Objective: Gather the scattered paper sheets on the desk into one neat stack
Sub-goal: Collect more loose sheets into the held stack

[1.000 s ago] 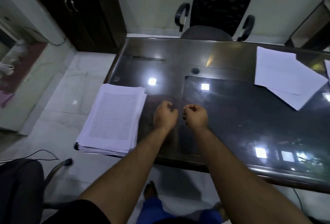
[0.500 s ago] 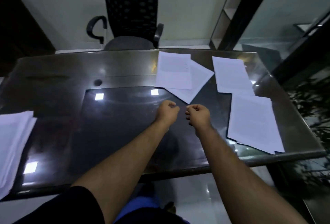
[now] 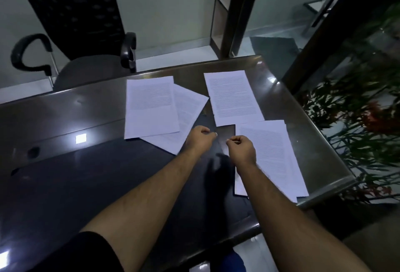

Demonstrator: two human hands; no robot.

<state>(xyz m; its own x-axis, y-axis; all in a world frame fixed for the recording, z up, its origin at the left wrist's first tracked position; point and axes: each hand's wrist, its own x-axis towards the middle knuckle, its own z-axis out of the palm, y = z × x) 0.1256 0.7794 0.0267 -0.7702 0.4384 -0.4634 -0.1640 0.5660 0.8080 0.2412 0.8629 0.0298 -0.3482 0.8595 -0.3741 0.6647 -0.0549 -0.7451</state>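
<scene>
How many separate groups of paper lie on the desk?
3. A far-left pair, an upright sheet over a tilted sheet; a single far-right sheet; a near-right pile, partly covered by the right forearm. More sheets may hide underneath.

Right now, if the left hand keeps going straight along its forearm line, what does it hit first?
Probably the angled sheet tucked under the left-hand sheet: the left hand, fingers curled and empty, sits just past its near edge. Its height above the desk is unclear, so it may pass over.
</scene>
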